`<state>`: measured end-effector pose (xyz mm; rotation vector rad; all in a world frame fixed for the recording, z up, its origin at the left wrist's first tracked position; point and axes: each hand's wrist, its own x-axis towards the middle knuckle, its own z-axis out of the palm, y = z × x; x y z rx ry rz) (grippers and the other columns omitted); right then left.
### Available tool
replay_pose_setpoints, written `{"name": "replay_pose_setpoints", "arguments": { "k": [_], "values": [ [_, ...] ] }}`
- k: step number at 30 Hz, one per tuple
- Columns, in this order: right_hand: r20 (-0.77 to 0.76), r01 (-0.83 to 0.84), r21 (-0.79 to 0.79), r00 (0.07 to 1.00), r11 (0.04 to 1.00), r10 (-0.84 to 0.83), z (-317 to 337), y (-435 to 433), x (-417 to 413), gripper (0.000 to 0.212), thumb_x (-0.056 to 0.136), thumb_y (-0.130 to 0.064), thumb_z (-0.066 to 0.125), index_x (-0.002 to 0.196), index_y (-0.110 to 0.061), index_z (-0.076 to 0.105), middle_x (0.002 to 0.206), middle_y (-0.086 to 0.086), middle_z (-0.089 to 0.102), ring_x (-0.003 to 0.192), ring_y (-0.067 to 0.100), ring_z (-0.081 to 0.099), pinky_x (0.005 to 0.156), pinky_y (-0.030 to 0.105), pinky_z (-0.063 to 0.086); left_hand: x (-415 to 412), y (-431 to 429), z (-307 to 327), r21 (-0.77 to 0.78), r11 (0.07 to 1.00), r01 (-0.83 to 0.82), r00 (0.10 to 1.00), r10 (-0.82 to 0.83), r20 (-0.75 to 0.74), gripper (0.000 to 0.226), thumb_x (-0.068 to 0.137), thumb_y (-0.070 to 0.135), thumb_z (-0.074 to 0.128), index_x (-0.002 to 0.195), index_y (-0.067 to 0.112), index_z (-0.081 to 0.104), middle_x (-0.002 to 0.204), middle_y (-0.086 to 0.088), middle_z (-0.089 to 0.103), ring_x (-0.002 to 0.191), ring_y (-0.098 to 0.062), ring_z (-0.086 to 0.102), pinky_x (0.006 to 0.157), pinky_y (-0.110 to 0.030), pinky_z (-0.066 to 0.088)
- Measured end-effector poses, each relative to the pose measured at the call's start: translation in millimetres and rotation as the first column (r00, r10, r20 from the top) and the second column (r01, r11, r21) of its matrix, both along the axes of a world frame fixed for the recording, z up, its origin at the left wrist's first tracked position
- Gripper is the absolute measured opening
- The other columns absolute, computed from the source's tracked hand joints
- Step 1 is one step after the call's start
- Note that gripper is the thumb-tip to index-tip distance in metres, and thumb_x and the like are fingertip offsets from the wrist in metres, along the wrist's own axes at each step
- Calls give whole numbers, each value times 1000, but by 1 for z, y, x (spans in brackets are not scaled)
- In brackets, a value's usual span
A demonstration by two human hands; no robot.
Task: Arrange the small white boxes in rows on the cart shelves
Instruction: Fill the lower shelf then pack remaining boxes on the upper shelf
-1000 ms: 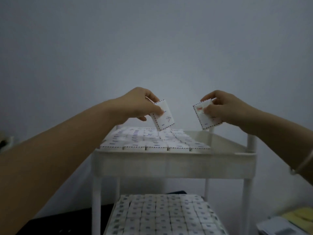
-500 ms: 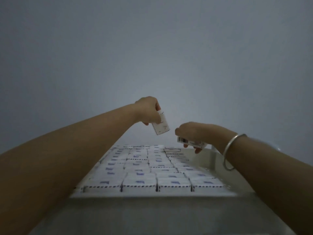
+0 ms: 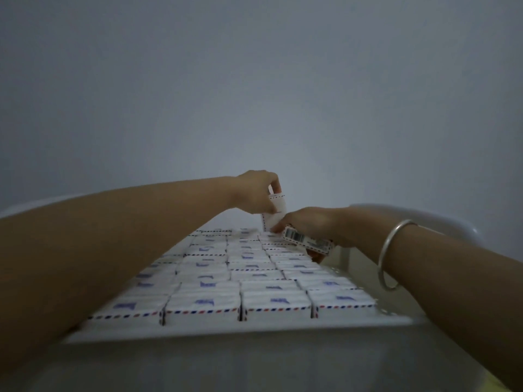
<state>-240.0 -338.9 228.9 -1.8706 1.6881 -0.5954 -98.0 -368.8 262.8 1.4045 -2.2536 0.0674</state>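
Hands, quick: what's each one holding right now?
Left hand: pinching an upright white box.
Right hand: gripping a barcoded box, lying flat.

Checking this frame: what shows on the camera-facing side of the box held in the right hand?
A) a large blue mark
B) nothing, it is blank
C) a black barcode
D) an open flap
C: the box that the right hand grips shows black barcode stripes on its near face.
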Motion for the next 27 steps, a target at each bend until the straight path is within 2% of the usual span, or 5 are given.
{"name": "replay_pose_setpoints", "arguments": {
  "k": [5,12,19,25,27],
  "values": [
    [-41,7,-68,999,998,-10,0,4,-1,29,102,-35,29,108,-15,49,85,5,55,69,17,53,35,13,41,-1,-2,-3,110,992,57,996,-49,-74,34,90,13,66,122,15,54,111,-4,53,90,-19,60,72,-29,56],
    [13,12,-72,1000,997,-11,0,11,-2,36,102,-28,25,86,-10,52,69,10,57,52,20,55,40,23,48,-1,-5,-11,264,964,36,999,-34,-9,29,88,11,68,111,18,53,93,3,53,78,-12,58,65,-23,53],
    [28,21,-34,999,999,-20,1,14,-6,44,101,-26,24,81,-4,56,37,1,56,54,21,50,39,20,45,-8,7,-9,156,981,-115,954,65,291,27,88,20,62,115,20,67,116,0,65,108,-22,60,96,-36,50],
    [47,70,-58,997,996,-67,5,24,1,38,101,-24,26,94,-2,56,89,19,63,65,28,57,42,28,52,-17,24,-13,126,969,-215,840,117,530,40,98,14,37,134,11,55,132,-9,56,109,-26,55,96,-36,45],
    [153,113,-167,984,979,-88,13,30,1,31,101,-22,30,98,0,53,102,23,59,72,32,57,58,40,58,-14,29,-12,187,951,-245,811,96,577,35,97,12,35,127,12,53,126,-3,49,109,-25,50,95,-35,42]
  ]
}}
